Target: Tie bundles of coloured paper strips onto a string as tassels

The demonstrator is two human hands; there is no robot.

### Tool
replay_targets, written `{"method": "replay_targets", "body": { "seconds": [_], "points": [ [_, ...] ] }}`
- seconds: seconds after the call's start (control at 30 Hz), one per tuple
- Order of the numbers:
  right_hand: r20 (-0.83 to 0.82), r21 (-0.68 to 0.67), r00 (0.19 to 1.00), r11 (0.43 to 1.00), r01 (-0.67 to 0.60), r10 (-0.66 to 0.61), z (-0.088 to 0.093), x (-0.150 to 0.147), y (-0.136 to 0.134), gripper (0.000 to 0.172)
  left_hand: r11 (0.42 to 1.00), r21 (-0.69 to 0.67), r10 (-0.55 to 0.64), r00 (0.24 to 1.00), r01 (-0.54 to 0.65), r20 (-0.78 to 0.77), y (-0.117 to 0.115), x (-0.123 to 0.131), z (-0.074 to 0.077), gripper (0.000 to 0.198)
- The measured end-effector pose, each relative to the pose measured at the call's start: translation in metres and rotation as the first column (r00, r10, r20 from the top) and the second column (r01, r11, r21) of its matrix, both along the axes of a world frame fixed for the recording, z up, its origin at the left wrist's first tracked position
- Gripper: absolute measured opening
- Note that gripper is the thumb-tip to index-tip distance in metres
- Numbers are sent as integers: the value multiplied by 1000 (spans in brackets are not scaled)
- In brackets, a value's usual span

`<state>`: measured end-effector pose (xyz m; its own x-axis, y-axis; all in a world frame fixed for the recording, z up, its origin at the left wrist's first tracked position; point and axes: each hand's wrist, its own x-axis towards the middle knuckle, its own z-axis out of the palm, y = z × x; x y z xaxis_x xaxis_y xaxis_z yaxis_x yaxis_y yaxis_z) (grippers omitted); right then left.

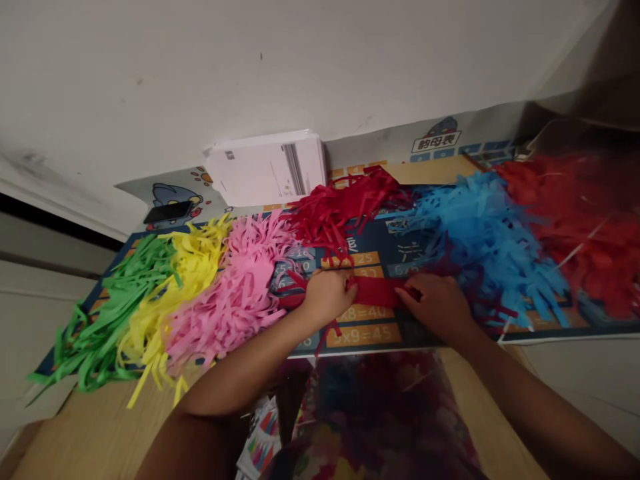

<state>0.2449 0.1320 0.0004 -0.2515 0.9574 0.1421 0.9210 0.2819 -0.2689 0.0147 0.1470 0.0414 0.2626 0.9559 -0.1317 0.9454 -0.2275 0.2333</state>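
Over one printed mat — two hands grip one red strip.

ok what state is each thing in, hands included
left hand: closed on red strip
right hand: closed on red strip
red strip: held between hands
crimson fringe: loosely bunched
pink fringe: loosely heaped
yellow fringe: loose, ends overhanging
green fringe: spread loosely
blue fringe: loosely heaped
bright red fringe: heaped
phone: lying down, dark
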Motion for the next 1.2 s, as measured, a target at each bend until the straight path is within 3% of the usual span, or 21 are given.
{"method": "replay_targets", "body": {
  "seconds": [0.2, 0.53, 0.63, 0.7, 0.77, 0.8, 0.87, 0.93, 1.07, 1.2],
  "points": [
    [-67, 20, 998, 1000, -3, 4, -8, 2, 2, 30, 999, -43, -2, 999, 0, -43, 4, -1, -3, 18],
    [-99, -26, 995, 1000, 7, -10, -6, 2, 2, 27, 998, -46, -34, 998, 31, -51, 8, -3, -11, 17],
    [-148, -84, 987, 995, 47, -59, -4, 1, 4, 21, 998, 49, -44, 998, 46, -43, 5, -4, -10, 15],
    [-168, -106, 979, 989, 99, -116, -2, 0, 4, 15, 959, 244, -143, 989, 147, -34, 4, -5, -8, 22],
    [-105, -37, 986, 991, 129, -132, 3, -1, 2, 16, 839, 376, -381, 918, 393, -110, 6, -6, -6, 19],
    [-42, 32, 992, 992, 120, -118, 7, -1, 0, 17, 765, 371, -498, 849, 526, -176, 7, -6, -5, 15],
    [77, 189, 995, 981, 52, -68, 17, 0, -7, 15, 649, 261, -656, 699, 715, -284, 11, -5, 0, 19],
    [115, 277, 990, 955, -108, 78, 25, 3, -16, 14, 610, 155, -711, 623, 777, -326, 12, -4, 6, 21],
    [134, 263, 893, 853, -450, 430, 26, 9, -26, 23, 608, 106, -731, 607, 787, -313, 9, -2, 17, 17],
    [172, 229, 885, 856, -463, 433, 10, 18, -14, 18, 633, 156, -687, 643, 758, -339, 5, 0, 15, 20]
  ]
}}
